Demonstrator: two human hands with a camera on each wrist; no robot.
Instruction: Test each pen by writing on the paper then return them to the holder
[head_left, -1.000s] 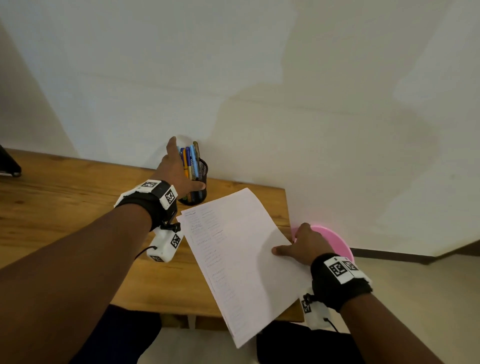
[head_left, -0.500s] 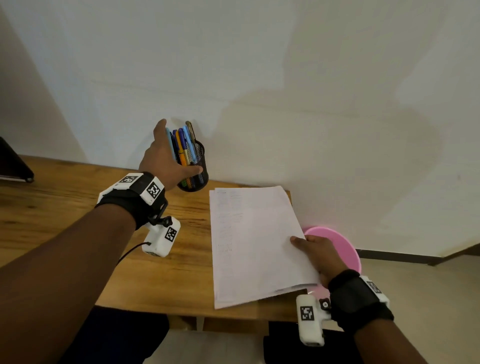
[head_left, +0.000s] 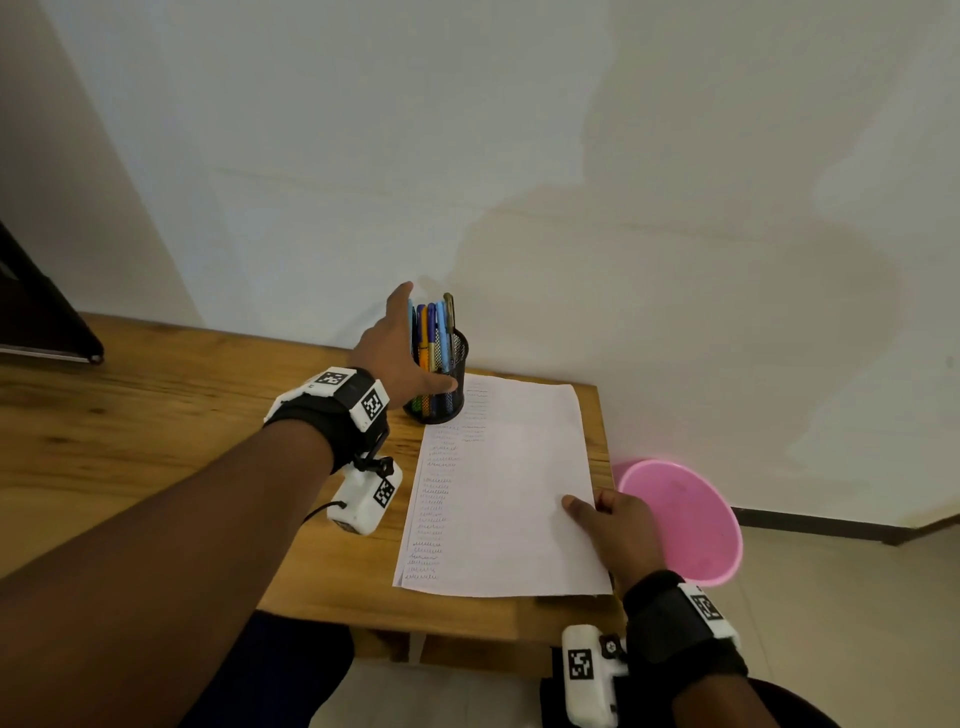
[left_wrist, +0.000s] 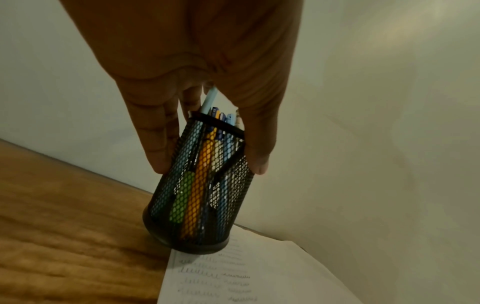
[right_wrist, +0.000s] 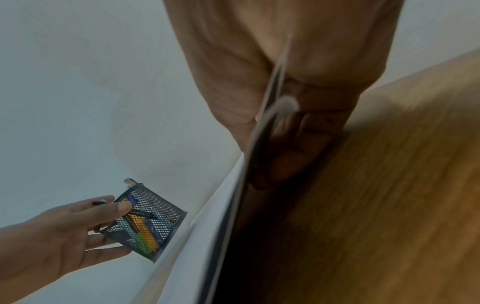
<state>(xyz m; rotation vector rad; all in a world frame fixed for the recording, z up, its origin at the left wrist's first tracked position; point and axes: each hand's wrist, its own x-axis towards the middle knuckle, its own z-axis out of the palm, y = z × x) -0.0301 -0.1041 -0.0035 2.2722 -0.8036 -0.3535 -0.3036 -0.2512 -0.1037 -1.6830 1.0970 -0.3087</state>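
Observation:
A black mesh pen holder (head_left: 441, 387) with several coloured pens (head_left: 434, 325) stands at the back of the wooden table (head_left: 156, 441), against the wall. My left hand (head_left: 400, 358) holds it, thumb (left_wrist: 259, 160) on one side and fingers (left_wrist: 159, 150) on the other. The holder's base (left_wrist: 197, 244) touches the top corner of the paper. The white paper (head_left: 514, 483), with rows of scribbles down its left side, lies flat by the table's right edge. My right hand (head_left: 610, 522) pinches its right edge, thumb on top and fingers underneath (right_wrist: 288, 156).
A pink plastic basin (head_left: 685, 519) sits on the floor just right of the table, below my right hand. A dark flat object (head_left: 47, 322) lies at the table's far left. The white wall (head_left: 519, 182) rises right behind the holder.
The paper has swung from a diagonal to lie straight along the table's right edge, held by my right hand throughout. My left hand has stayed at the pen holder.

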